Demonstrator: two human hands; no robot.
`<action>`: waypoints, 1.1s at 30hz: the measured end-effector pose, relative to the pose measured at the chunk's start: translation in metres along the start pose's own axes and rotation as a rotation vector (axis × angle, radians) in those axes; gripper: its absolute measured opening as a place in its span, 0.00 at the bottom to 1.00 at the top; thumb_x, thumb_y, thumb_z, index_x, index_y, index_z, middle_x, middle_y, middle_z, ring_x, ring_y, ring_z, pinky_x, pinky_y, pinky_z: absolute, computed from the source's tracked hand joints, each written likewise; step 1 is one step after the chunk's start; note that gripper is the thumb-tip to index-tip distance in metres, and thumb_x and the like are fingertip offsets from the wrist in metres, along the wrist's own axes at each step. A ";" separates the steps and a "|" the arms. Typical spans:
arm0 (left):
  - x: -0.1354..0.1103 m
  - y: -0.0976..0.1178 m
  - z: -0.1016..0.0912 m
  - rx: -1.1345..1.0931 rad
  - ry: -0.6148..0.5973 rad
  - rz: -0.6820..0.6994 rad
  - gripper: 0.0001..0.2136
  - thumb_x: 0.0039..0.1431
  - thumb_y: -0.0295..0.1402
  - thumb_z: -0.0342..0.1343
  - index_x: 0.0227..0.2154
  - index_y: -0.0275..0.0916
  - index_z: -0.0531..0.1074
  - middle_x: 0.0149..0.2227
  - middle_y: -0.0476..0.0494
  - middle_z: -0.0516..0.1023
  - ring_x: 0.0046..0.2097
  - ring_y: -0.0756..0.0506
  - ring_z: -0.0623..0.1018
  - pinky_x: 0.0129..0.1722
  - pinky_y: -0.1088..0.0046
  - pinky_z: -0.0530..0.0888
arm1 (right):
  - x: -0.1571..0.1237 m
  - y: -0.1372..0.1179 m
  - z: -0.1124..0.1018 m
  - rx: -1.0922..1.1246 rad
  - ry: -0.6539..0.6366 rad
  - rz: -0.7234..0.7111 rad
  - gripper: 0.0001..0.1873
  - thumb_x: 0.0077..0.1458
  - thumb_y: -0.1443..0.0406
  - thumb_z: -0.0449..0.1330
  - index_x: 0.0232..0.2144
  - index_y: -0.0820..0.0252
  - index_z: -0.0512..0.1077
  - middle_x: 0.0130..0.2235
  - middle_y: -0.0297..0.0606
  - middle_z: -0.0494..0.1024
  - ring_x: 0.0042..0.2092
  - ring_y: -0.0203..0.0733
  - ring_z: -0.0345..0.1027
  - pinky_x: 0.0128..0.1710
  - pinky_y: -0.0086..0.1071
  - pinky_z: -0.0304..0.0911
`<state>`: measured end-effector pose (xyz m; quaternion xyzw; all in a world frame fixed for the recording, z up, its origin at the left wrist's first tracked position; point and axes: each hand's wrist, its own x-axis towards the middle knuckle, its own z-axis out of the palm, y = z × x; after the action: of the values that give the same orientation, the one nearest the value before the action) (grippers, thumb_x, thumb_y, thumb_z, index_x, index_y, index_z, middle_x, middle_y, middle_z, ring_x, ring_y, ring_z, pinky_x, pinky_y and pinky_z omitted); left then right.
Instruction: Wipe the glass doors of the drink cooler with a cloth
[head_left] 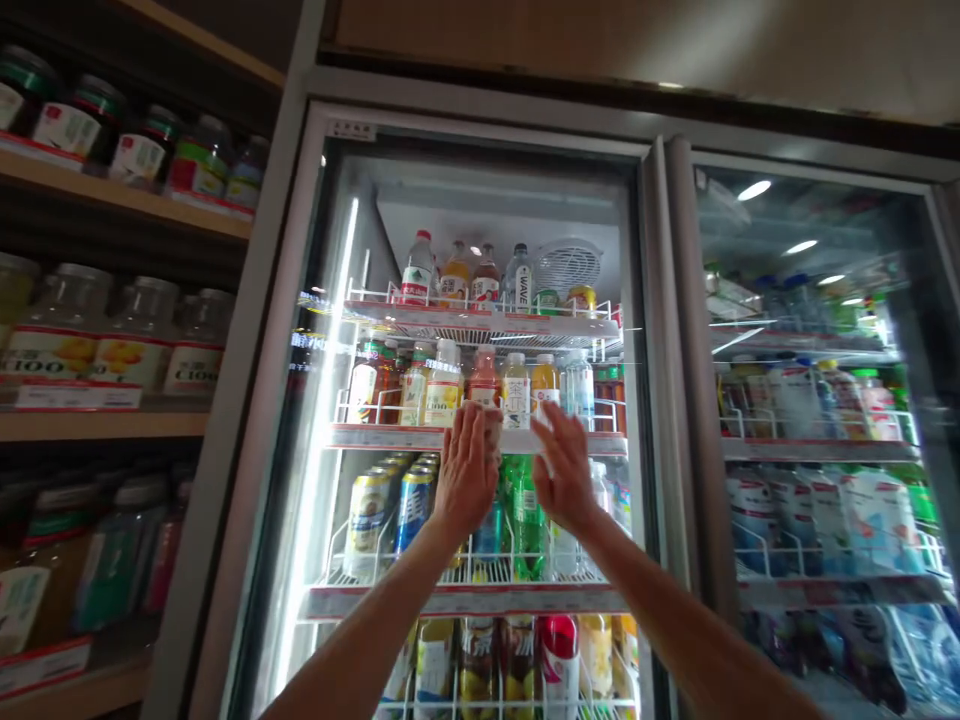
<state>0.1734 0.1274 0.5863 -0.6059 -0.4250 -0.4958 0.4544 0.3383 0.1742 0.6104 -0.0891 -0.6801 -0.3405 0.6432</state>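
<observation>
My left hand is raised in front of the glass door of a lit drinks cooler. Its fingers stretch upward, close together and flat towards the pane. A pale pinkish patch shows along its right side; whether that is a cloth or a reflection I cannot make out. To the right, my right hand is up with fingers apart and slightly blurred, nothing visible in it. Behind the hands stand a pink-red bottle, a pale tea bottle, an orange drink bottle and a green bottle.
Beer cans and more bottles fill the wire-fronted cooler shelves. A second glass door with drinks behind it is on the right, past a metal frame. Wooden shelves with jars and bottles stand on the left.
</observation>
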 end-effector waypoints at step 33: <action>-0.036 -0.076 -0.047 0.326 0.080 0.105 0.32 0.60 0.37 0.48 0.64 0.44 0.41 0.66 0.39 0.46 0.67 0.37 0.46 0.62 0.51 0.51 | 0.058 0.070 0.004 -0.277 -0.165 0.187 0.28 0.61 0.65 0.42 0.63 0.57 0.50 0.64 0.43 0.54 0.66 0.50 0.41 0.61 0.54 0.45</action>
<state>0.0850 0.0965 0.5645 -0.5254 -0.4490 -0.4198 0.5883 0.3652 0.2113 0.6890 -0.2673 -0.6660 -0.3610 0.5955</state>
